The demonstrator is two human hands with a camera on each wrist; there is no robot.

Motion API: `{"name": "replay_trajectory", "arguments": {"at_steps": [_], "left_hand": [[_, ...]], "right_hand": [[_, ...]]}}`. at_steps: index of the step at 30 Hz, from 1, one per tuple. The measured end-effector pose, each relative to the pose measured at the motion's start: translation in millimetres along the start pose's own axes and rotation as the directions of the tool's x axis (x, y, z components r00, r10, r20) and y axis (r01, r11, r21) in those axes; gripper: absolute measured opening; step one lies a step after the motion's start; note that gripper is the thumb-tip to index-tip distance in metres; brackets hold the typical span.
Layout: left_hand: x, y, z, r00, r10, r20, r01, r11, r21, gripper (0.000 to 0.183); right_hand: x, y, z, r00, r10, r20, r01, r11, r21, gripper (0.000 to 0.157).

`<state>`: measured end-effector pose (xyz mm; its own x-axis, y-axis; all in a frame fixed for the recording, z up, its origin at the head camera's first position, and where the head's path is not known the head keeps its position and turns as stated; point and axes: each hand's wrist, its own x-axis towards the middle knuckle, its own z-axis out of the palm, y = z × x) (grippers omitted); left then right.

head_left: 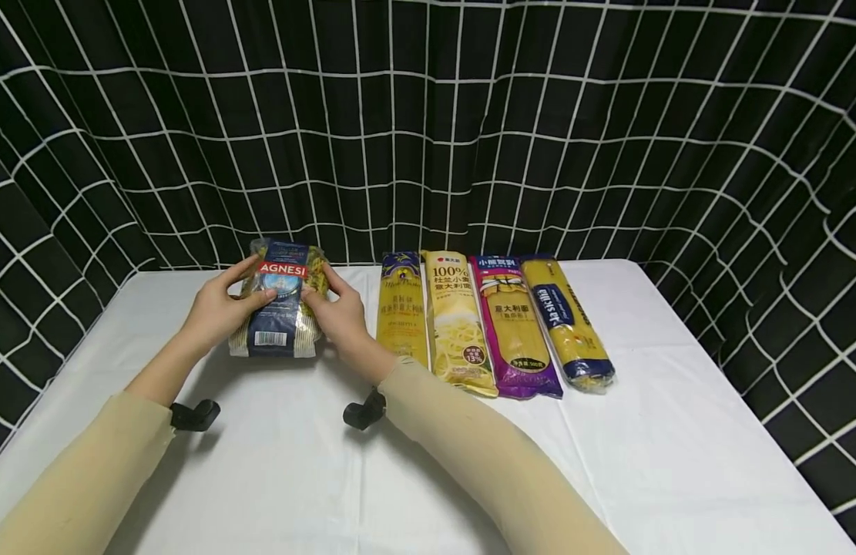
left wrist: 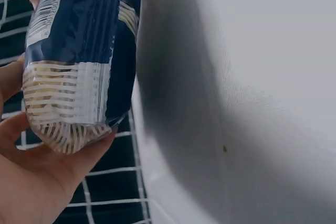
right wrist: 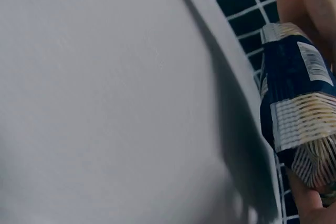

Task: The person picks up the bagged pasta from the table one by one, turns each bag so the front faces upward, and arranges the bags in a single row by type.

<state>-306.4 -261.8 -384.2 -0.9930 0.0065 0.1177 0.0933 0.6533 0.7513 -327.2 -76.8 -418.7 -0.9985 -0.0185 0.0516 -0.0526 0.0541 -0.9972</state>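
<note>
A blue, clear-sided bag of pasta (head_left: pixel 280 312) with a red AGNESI label is held up between both hands at the left of the table. My left hand (head_left: pixel 223 304) grips its left side, thumb on the front. On the opposite side my right hand (head_left: pixel 344 312) holds it, thumb also on the front. In the left wrist view the white-striped bottom end of the bag (left wrist: pixel 79 66) shows above the tabletop, its shadow beside it. The right wrist view shows the same bag (right wrist: pixel 294 87) at the right edge, its barcode facing out.
To the right, several spaghetti packs lie side by side: a yellow one with a dark blue top (head_left: pixel 401 308), a cream-yellow one (head_left: pixel 458 320), a purple-edged one (head_left: pixel 514 324) and a yellow and blue one (head_left: pixel 566 320). A black gridded cloth (head_left: pixel 428 116) hangs behind the white table (head_left: pixel 296 478).
</note>
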Motion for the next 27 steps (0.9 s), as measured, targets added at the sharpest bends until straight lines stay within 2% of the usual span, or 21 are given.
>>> {"name": "replay_trajectory", "arguments": {"at_steps": [4,8,18,27], "left_hand": [[12.8,-8.9,3.7,0.998,-0.054,0.023,0.055,0.998,-0.029,0.079],[18.4,-16.2,11.6,0.994,-0.09,0.061,0.093,0.995,-0.037,0.079],[22.6,-23.8,28.2,0.99,-0.088,0.11,0.09,0.996,-0.017,0.077],[20.6,-28.4,33.3,0.985,-0.115,0.129,0.117,0.993,-0.005,0.075]], "right_hand": [[11,4,2.6,1.0,0.008,0.016,-0.007,0.998,-0.063,0.059],[14,10,0.9,0.999,0.025,0.028,-0.021,0.992,-0.124,0.056],[15,20,-11.0,0.997,0.028,0.078,-0.01,0.974,-0.226,0.058],[16,20,-19.0,0.992,0.07,0.102,-0.039,0.959,-0.28,0.058]]}}
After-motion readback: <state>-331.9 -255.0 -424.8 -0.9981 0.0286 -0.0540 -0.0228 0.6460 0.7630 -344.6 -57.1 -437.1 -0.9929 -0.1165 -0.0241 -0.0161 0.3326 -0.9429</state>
